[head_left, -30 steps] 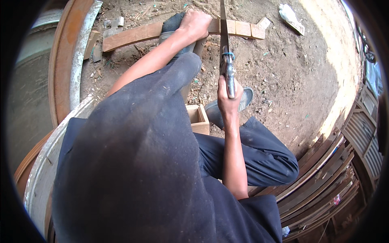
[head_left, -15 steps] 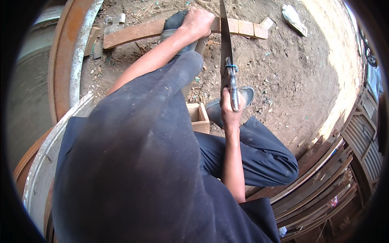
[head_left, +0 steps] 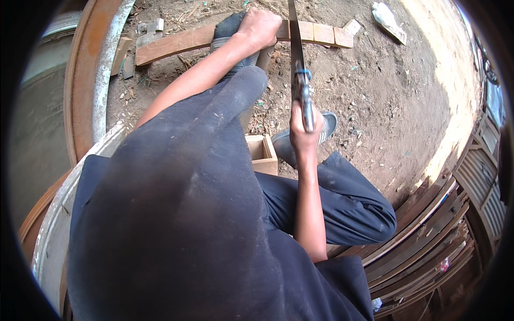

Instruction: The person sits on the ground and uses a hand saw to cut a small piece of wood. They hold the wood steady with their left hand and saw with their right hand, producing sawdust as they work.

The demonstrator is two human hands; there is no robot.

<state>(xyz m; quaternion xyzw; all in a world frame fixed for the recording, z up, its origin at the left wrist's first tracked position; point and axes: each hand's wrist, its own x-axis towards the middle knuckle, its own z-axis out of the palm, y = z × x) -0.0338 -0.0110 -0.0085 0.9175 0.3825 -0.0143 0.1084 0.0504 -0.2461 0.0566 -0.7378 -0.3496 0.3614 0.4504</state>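
Note:
A handsaw (head_left: 296, 48) is in my right hand (head_left: 304, 131), which is closed round its handle. The dark blade points away from me and crosses a wooden plank (head_left: 179, 44) near its right part. Just left of the blade, my left hand (head_left: 261, 28) is closed over the plank, its fingertips partly hidden. Beside that hand my left foot, in a dark shoe (head_left: 229, 27), presses on the plank. Lines cross the plank's face right of the blade. A narrow wooden support (head_left: 266, 56) shows under my left hand.
My right shoe (head_left: 284, 144) stands on the dirt ground near a small open wooden box (head_left: 263, 155). Wood offcuts (head_left: 128, 67) lie at the plank's left end. A white wrapped piece (head_left: 388, 21) lies far right. Stacked boards (head_left: 412, 241) fill the lower right; curved wooden pieces (head_left: 88, 80) stand left.
My right hand and the saw have moved forward, away from me, along the cut line. My left hand and the plank stay nearly in place.

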